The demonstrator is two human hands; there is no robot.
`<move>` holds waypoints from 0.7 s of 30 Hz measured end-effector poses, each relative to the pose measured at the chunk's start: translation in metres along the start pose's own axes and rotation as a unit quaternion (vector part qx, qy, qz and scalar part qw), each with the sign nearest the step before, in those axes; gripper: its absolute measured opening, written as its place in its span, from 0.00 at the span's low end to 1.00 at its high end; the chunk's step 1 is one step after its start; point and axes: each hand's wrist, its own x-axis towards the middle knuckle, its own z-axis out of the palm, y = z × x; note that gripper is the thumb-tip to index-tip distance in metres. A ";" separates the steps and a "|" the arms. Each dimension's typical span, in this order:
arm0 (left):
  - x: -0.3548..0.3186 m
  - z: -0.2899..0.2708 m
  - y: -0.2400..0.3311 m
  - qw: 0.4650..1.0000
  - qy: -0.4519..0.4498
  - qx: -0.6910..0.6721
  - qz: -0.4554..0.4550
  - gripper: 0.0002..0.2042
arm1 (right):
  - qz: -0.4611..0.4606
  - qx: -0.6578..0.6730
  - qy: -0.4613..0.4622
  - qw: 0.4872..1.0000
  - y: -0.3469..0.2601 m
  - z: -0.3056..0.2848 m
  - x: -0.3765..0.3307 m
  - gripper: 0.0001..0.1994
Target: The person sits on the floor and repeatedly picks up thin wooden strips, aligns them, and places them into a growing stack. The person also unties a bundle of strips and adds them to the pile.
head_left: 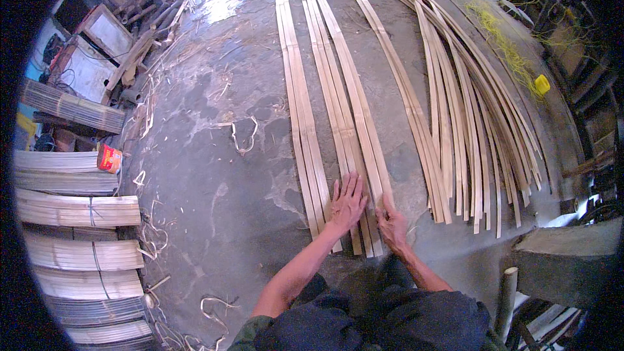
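Long, flat bamboo strips (344, 133) lie lengthwise on the floor before me. My left hand (349, 204) rests flat across the near part of this middle group, fingers stretched out. Beside it, my right hand (392, 227) has its fingers closed at the near end of the group's rightmost strip (361, 117); part of the grip is hidden. Another narrow group of strips (298, 110) runs close by on the left. To the right lie further strips (398, 88), their near ends touching a large fanned-out pile (468, 130).
Tied bundles of slats (84, 255) are stacked along the left, with a red container (109, 158) on one. Thin shavings (244, 135) litter the concrete floor (214, 188). Yellow twine (497, 39) lies at the far right, and a concrete block (565, 263) stands near right.
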 end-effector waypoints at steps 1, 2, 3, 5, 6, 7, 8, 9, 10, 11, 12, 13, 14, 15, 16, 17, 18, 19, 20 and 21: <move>-0.003 0.001 -0.002 1.000 0.019 0.004 0.006 0.29 | 0.005 -0.001 -0.011 1.000 -0.003 0.001 -0.001 0.27; -0.004 0.002 -0.004 1.000 0.016 0.009 0.004 0.29 | 0.010 -0.002 -0.022 1.000 -0.006 0.003 -0.002 0.27; -0.005 0.003 -0.006 1.000 0.014 0.013 0.003 0.29 | 0.011 -0.006 -0.030 0.999 -0.009 0.004 -0.004 0.27; -0.006 0.004 -0.006 1.000 0.009 0.022 -0.001 0.29 | -0.020 -0.032 -0.028 0.999 -0.010 0.004 -0.006 0.26; -0.006 0.004 -0.005 1.000 0.007 0.028 -0.004 0.29 | -0.052 -0.053 -0.019 0.997 -0.005 0.005 -0.007 0.26; -0.006 0.004 -0.003 0.999 0.005 0.031 -0.006 0.29 | -0.083 -0.075 -0.007 0.994 -0.001 0.005 -0.008 0.25; -0.005 0.004 -0.002 1.000 0.008 0.026 -0.004 0.30 | -0.052 -0.045 -0.016 0.997 0.004 0.004 -0.009 0.25; -0.004 0.004 0.000 1.000 0.012 0.022 -0.002 0.30 | -0.022 -0.015 -0.025 0.999 0.008 0.004 -0.010 0.25; -0.005 0.003 -0.001 1.000 0.015 0.020 -0.003 0.30 | 0.008 0.018 -0.037 0.999 0.004 0.004 -0.011 0.25; -0.005 0.002 -0.001 1.000 0.013 0.020 -0.003 0.30 | 0.016 0.049 -0.029 0.998 0.000 0.003 -0.012 0.25; -0.005 0.002 -0.001 1.000 0.011 0.019 -0.004 0.30 | 0.023 0.080 -0.020 0.996 -0.004 0.003 -0.014 0.25; -0.006 0.002 -0.002 1.000 0.009 0.020 -0.004 0.30 | 0.030 0.112 -0.012 0.993 -0.010 0.002 -0.015 0.25; -0.006 0.002 -0.003 1.000 0.007 0.027 -0.003 0.29 | 0.001 0.093 0.005 0.996 -0.006 0.002 -0.015 0.25; -0.006 0.002 -0.002 0.999 0.005 0.033 -0.001 0.29 | -0.028 0.074 0.021 0.997 0.002 0.003 -0.015 0.25; -0.005 0.002 -0.003 0.999 0.002 0.040 0.001 0.29 | -0.047 0.069 0.030 0.996 0.001 0.002 -0.016 0.25; -0.005 0.002 -0.003 1.000 0.010 0.019 0.000 0.29 | -0.066 0.064 0.039 0.995 -0.001 0.002 -0.016 0.25; -0.005 0.001 -0.003 1.000 0.018 -0.002 0.000 0.28 | -0.075 0.072 0.039 0.994 -0.002 0.000 -0.019 0.25; -0.005 0.002 -0.003 0.999 0.025 -0.025 -0.001 0.27 | -0.082 0.083 0.038 0.992 -0.007 -0.001 -0.021 0.25; -0.004 0.001 -0.005 0.999 0.024 -0.041 -0.006 0.27 | -0.090 0.094 0.036 0.991 -0.012 -0.002 -0.023 0.25; -0.002 0.001 -0.009 0.998 0.022 -0.057 -0.011 0.26 | -0.098 0.107 0.032 0.989 -0.017 -0.001 -0.023 0.25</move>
